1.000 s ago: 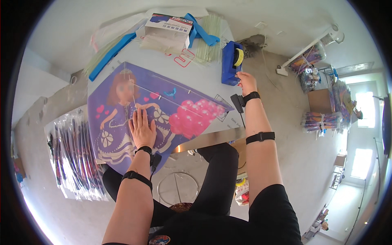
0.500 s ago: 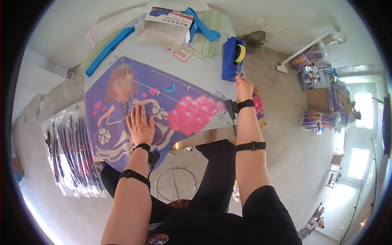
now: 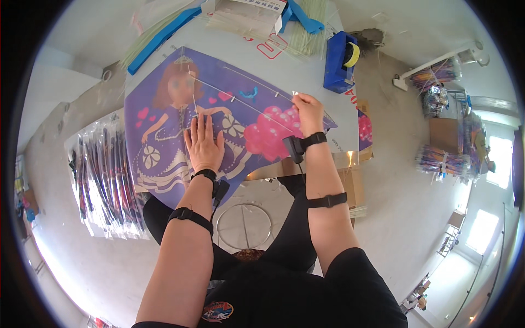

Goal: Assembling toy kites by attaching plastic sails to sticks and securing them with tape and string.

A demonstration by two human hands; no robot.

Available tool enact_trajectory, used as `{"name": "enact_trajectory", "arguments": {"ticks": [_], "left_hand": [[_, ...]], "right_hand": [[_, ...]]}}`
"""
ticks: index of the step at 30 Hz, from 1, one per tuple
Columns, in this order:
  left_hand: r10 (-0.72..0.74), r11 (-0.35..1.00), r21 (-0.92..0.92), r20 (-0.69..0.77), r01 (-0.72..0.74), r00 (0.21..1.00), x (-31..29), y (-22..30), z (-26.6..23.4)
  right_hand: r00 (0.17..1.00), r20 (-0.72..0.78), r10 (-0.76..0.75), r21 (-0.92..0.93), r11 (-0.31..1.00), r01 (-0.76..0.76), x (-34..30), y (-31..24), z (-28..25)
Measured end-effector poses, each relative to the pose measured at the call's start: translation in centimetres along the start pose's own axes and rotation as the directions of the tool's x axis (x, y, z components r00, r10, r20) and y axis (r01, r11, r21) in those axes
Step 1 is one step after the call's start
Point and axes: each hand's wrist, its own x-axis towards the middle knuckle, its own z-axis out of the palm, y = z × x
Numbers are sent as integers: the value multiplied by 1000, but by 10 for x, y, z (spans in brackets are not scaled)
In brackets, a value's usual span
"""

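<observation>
Left hand [image 3: 203, 143] pressed flat, fingers released, on the purple printed plastic kite sheet [image 3: 180, 117] spread on the grey bench [image 3: 306, 63], seemingly pinning it, right hand [image 3: 308, 112] pinching its thin spar at the edge (blue tape dispenser [image 3: 340, 61] near).

Bare forearms, each with a black wrist device and a black strap higher up. Left hand [image 3: 204, 143], right hand [image 3: 308, 112]. Black short-sleeved shirt and black trousers.
</observation>
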Motion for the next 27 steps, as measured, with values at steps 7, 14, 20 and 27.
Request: {"name": "enact_trajectory", "arguments": {"ticks": [7, 14, 20, 27], "left_hand": [[3, 1000, -22, 16, -3, 1000, 0, -1, 0], [-15, 1000, -15, 27, 15, 1000, 0, -1, 0], [-10, 1000, -13, 24, 10, 1000, 0, -1, 0], [-10, 1000, -18, 18, 11, 1000, 0, -1, -1]], "right_hand": [[999, 5, 50, -81, 996, -49, -2, -1, 29], [998, -61, -23, -211, 978, 10, 0, 2, 34], [996, -87, -29, -218, 976, 10, 1, 2, 36], [995, -96, -16, -257, 966, -10, 3, 1, 39]]}}
